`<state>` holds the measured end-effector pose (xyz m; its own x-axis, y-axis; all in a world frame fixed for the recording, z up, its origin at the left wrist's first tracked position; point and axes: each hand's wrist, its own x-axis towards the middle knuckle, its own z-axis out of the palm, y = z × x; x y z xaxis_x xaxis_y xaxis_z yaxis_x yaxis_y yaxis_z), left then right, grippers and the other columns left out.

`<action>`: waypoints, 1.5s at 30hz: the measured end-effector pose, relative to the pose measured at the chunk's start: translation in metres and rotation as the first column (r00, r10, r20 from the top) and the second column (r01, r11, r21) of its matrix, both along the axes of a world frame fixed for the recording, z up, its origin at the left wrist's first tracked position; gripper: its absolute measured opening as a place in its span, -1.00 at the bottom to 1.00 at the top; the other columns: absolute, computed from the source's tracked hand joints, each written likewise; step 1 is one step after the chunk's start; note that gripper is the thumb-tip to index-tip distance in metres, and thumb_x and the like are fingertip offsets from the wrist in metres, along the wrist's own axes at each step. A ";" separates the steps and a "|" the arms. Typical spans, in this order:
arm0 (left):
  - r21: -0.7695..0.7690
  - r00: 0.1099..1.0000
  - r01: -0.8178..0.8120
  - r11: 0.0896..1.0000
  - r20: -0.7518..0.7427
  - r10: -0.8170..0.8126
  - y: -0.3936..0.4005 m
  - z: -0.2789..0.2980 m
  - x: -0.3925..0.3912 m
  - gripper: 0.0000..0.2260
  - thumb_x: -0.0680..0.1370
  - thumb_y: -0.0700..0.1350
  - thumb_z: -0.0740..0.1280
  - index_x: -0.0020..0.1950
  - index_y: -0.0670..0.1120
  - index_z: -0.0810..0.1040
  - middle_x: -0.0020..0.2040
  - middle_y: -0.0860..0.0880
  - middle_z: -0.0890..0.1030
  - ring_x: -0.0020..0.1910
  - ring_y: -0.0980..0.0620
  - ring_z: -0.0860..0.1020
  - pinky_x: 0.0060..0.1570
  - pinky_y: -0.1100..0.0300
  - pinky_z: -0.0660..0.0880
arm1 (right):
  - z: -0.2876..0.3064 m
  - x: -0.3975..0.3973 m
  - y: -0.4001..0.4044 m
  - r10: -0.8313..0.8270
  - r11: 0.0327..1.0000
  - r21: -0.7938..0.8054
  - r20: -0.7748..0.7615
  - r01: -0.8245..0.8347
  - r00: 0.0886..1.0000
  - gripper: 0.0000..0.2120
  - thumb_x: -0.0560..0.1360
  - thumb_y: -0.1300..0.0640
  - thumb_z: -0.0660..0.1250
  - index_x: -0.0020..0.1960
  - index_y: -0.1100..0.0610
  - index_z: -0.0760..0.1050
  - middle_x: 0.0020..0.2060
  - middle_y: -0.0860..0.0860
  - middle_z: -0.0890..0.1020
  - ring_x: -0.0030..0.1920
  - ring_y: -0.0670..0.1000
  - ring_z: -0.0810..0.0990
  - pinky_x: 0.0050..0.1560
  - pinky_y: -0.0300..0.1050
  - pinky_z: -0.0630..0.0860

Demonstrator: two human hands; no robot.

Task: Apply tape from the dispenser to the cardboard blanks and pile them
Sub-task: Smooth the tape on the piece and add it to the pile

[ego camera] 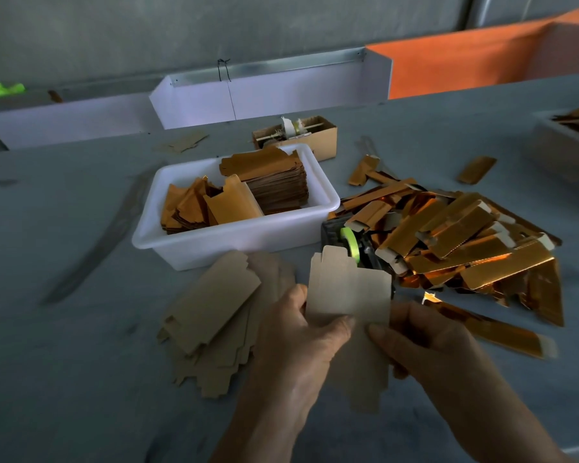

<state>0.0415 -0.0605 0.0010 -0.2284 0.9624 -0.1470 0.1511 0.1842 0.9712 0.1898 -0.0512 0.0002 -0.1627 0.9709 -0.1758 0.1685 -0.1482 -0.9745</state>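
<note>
In the head view, the left hand (301,332) and right hand (425,339) each pinch one cardboard blank (348,292) directly in front of the tape dispenser (355,242), with the gold-foil pile (465,242) to its right.
</note>
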 end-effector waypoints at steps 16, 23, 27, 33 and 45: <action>0.056 0.991 0.077 0.995 0.104 -0.083 -0.010 0.004 0.011 -0.84 0.52 -0.07 0.37 -0.26 -0.04 0.62 -0.41 0.05 0.59 -0.41 0.20 0.53 -0.40 0.40 0.42 | 0.000 -0.010 -0.006 0.037 0.972 0.228 0.119 -0.064 0.992 -0.95 0.50 0.14 0.27 -0.04 0.04 0.47 -0.29 -0.05 0.67 -0.32 -0.04 0.67 -0.30 -0.15 0.61; -0.132 0.972 0.221 0.966 0.113 -0.207 -0.013 0.002 0.005 -0.90 0.51 -0.09 0.39 -0.06 0.08 0.68 -0.17 0.05 0.70 -0.16 0.12 0.65 -0.13 0.14 0.53 | -0.007 -0.001 -0.005 -0.101 0.994 0.043 0.099 0.097 0.990 -0.59 0.19 -0.20 0.34 -0.04 -0.01 0.52 -0.21 0.03 0.65 -0.15 0.00 0.63 -0.07 0.00 0.59; -0.182 0.978 0.209 0.961 0.065 -0.201 -0.015 0.001 0.005 -0.87 0.51 -0.07 0.40 -0.16 0.17 0.65 -0.21 0.19 0.68 -0.20 0.29 0.63 -0.25 0.44 0.49 | -0.012 -0.004 -0.007 -0.088 0.978 -0.199 -0.142 0.058 0.986 -0.84 0.40 0.18 0.36 -0.02 0.06 0.58 -0.27 0.06 0.69 -0.19 0.03 0.68 -0.11 -0.02 0.60; -0.098 0.997 0.056 0.994 -0.050 -0.061 -0.013 -0.012 0.005 -0.92 0.43 -0.07 0.48 -0.21 0.04 0.61 -0.42 0.19 0.59 -0.40 0.31 0.52 -0.41 0.44 0.37 | -0.019 -0.009 -0.009 -0.181 0.966 -0.218 -0.173 0.142 0.968 -0.91 0.44 0.22 0.35 -0.11 0.06 0.59 -0.27 0.11 0.68 -0.12 0.15 0.65 -0.03 0.10 0.58; 0.162 0.297 0.225 0.961 -0.950 0.091 -0.026 -0.017 0.047 -0.68 0.15 -0.18 0.52 -0.13 -0.20 0.72 -0.35 -0.08 0.58 -0.41 -0.03 0.57 -0.48 0.26 0.45 | -0.019 -0.019 -0.012 -0.234 0.961 -0.181 -0.113 0.211 0.966 -0.95 0.41 0.18 0.41 -0.17 0.05 0.59 -0.36 -0.02 0.67 -0.35 -0.10 0.64 -0.44 -0.34 0.48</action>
<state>0.0886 -0.0864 -0.0162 0.0124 0.9425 0.3339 0.9875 -0.0639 0.1438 0.1703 -0.0634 -0.0185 0.0211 0.9440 -0.3294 -0.0158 -0.3291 -0.9442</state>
